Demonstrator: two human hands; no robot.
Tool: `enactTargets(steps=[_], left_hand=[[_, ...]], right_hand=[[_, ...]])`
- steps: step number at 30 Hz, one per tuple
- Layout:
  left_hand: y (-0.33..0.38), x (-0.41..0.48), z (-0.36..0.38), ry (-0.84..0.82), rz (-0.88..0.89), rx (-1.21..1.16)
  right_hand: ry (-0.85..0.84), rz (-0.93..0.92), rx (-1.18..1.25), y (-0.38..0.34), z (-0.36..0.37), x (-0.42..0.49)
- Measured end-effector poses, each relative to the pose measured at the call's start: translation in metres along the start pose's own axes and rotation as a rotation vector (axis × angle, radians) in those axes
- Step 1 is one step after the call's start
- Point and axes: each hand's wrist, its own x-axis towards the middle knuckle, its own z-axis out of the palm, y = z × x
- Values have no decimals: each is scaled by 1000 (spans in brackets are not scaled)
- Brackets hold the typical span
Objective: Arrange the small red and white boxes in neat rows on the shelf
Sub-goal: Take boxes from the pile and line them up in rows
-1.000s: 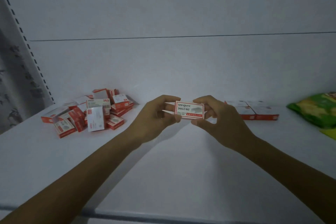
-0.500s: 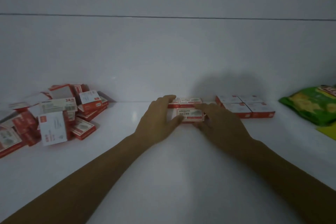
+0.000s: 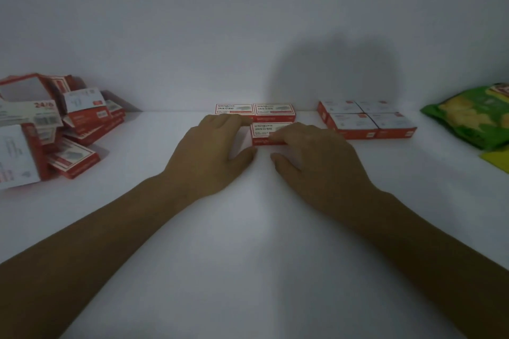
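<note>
A small red and white box (image 3: 265,131) lies flat on the white shelf (image 3: 248,228), directly in front of two like boxes (image 3: 254,110) that stand side by side against the back wall. My right hand (image 3: 316,157) has its fingers lying over the right part of the front box. My left hand (image 3: 214,151) rests flat on the shelf just left of that box, fingers spread, thumb near its front left corner. A loose pile of the same boxes (image 3: 68,129) sits at the far left. A tidy block of several boxes (image 3: 366,121) stands to the right.
A green snack bag (image 3: 473,118) lies at the far right with a yellow packet (image 3: 498,159) below it. The white back wall (image 3: 248,36) closes the shelf behind the boxes. Bare shelf lies between the pile and the middle boxes.
The box, held up in both hands a second ago, now lies on the shelf in front of the back two. My view has moved closer and lower.
</note>
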Motion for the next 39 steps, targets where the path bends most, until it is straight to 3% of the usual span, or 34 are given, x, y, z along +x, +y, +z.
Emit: enactTargets(steps=[6,25,30,39], left_hand=[[-5,4,4,-106,18,-14],[1,4,1,7,108,33],[8,1,-5,31,98,53],[-14,-35,-75,39,105,346]], right_hand=[[-49,49,-15,7,1,5],[-66,-1,-41,11,3,11],[49,28,-31,4,-16,17],[150,-95,76,-66,-41,41]])
